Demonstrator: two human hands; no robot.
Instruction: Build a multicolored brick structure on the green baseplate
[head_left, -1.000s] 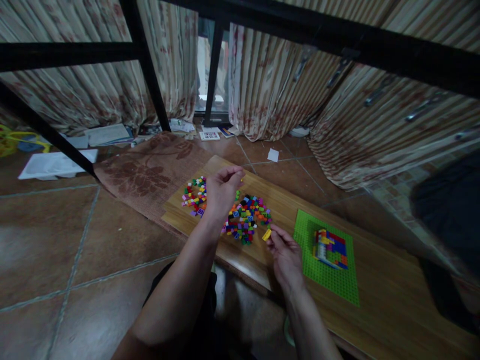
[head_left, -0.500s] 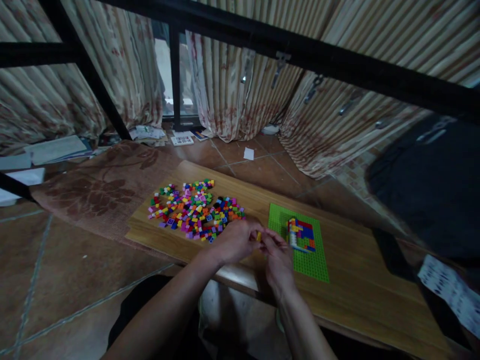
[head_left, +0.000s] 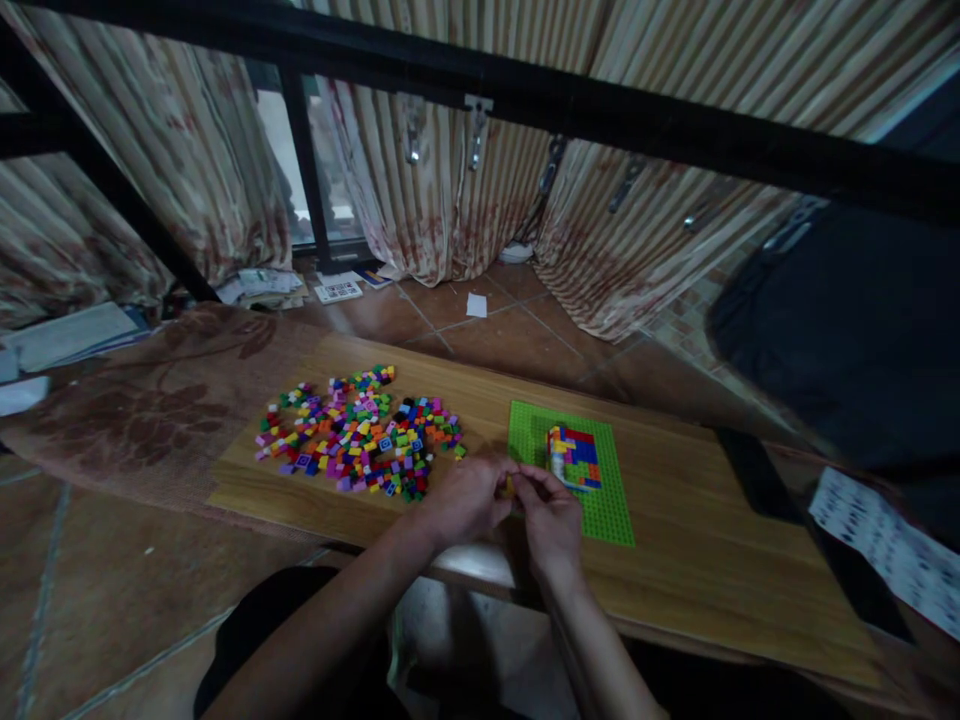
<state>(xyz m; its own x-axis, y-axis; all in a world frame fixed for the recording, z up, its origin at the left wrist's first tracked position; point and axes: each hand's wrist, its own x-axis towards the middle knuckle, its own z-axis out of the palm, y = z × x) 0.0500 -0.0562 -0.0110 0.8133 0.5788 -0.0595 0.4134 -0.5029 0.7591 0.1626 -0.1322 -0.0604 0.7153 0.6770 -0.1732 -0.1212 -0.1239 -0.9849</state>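
My left hand (head_left: 471,494) and my right hand (head_left: 551,510) meet over the front edge of the wooden table (head_left: 690,520). Their fingers are closed around a small yellow brick (head_left: 510,486), which they mostly cover. Just right of my hands lies a green baseplate (head_left: 611,500). On it stands a block of joined red, blue, yellow, white and orange bricks (head_left: 576,458). A wide pile of loose coloured bricks (head_left: 360,430) spreads over the table to the left of my hands.
A black bar (head_left: 525,90) crosses the upper view before striped curtains (head_left: 450,190). A brown patterned cloth (head_left: 150,400) lies at the left. Printed sheets (head_left: 885,540) are at the far right, and a white paper (head_left: 477,305) is on the tiled floor.
The whole view has shifted, so the table, bricks and baseplate appear further left. Both hands stay together at the yellow brick, which is now more hidden by the fingers.
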